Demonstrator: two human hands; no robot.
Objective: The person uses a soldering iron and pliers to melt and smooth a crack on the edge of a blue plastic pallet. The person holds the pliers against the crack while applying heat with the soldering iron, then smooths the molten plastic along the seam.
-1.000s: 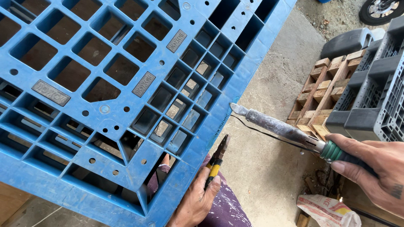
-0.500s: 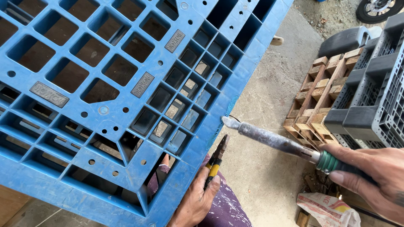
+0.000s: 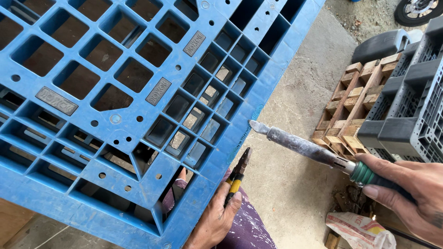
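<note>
Right hand (image 3: pixel 406 196): fingers wrapped tight around the green grip of a soldering-iron-type tool (image 3: pixel 304 147), thumb laid along the top. From that fist the tool's long axis runs toward ten o'clock, its grey, scorched barrel ending in a flattened tip just beside the right edge of the blue plastic pallet (image 3: pixel 115 106); whether tip and edge touch cannot be told. The pallet is tilted up, filling the frame from nine to twelve o'clock. Left hand (image 3: pixel 214 221): fingers pressed against the pallet's lower edge, at six o'clock in the frame, with yellow-handled pliers (image 3: pixel 236 177) pinched between thumb and palm, jaws together and pointing toward one o'clock. The pliers' nose lies at seven o'clock from the tool tip, near but apart. The right hand's tool is thus the nearer to the pallet edge at that spot. Beyond, at two o'clock, wooden pallet pieces (image 3: pixel 350 110) and a grey plastic crate (image 3: pixel 410 110) rest on the concrete floor (image 3: pixel 295 74).
</note>
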